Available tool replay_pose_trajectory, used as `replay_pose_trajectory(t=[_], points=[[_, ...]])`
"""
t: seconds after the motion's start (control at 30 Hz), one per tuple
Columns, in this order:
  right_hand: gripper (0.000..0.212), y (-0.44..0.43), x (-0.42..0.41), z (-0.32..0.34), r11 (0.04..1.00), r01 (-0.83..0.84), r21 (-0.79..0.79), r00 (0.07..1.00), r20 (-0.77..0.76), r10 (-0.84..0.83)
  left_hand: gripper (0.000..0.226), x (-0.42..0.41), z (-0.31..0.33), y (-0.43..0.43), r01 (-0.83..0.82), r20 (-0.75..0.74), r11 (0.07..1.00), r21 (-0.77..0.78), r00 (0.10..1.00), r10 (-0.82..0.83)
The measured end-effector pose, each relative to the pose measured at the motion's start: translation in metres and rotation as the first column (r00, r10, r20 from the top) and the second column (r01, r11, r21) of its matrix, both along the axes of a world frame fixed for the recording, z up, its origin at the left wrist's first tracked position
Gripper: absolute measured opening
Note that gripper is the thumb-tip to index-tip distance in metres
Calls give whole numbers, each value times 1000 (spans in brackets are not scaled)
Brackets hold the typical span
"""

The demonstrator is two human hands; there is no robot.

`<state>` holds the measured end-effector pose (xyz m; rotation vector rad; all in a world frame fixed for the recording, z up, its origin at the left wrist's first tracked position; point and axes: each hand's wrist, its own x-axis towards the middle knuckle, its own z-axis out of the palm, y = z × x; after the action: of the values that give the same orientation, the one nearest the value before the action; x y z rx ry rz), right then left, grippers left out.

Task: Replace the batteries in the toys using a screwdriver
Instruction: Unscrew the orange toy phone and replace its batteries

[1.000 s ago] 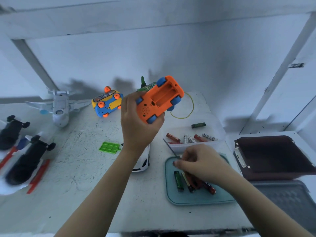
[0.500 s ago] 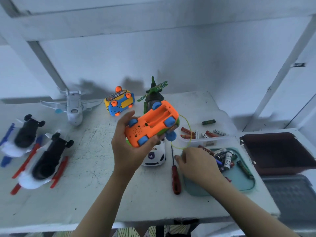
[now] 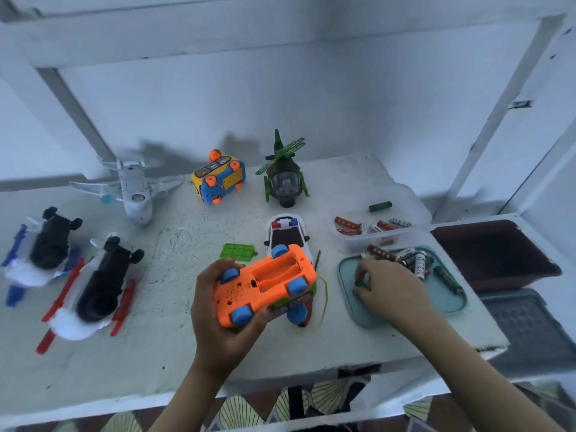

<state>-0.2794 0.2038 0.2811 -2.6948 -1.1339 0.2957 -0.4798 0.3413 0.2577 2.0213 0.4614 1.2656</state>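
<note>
Left hand (image 3: pixel 218 322) grips car (image 3: pixel 265 285) belly-up, bay empty. Right hand (image 3: pixel 389 291) pinches battery (image 3: pixel 360 282) in tray (image 3: pixel 352 313), lower right. Risk: pile (image 3: pixel 411 260) looks mixed, so a spent cell could get picked.

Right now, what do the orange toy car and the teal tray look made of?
Orange toy car: moulded plastic, satin finish; uniform colour, speaker holes and a formed battery bay suggest it. Teal tray: probably plastic too, smooth and matte with a rounded raised rim, though silicone cannot be ruled out.
</note>
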Motion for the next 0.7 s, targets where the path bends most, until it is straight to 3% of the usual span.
replay_pose_trajectory(t=[0.17, 0.3, 0.5, 0.6, 0.7], points=[[15, -2, -8, 5, 992, -51, 113, 999, 12, 50, 59, -17, -13, 5, 25, -78, 1000, 16, 997, -24], [10, -3, -17, 9, 945, -30, 326, 999, -17, 37, 59, -28, -24, 12, 26, -138, 997, 73, 990, -16], [17, 6, -47, 28, 729, 72, 681, 978, -192, 83, 63, -39, -22, 16, 38, -152, 988, 149, 988, -16], [22, 12, -71, 40, 614, 118, 781, 951, -267, 158, 64, -48, -24, 19, 58, -176, 988, 144, 984, -32], [16, 19, -95, 45, 558, 166, 813, 901, -355, 249, 65, -57, -26, 25, 67, -205, 988, 137, 978, -37]])
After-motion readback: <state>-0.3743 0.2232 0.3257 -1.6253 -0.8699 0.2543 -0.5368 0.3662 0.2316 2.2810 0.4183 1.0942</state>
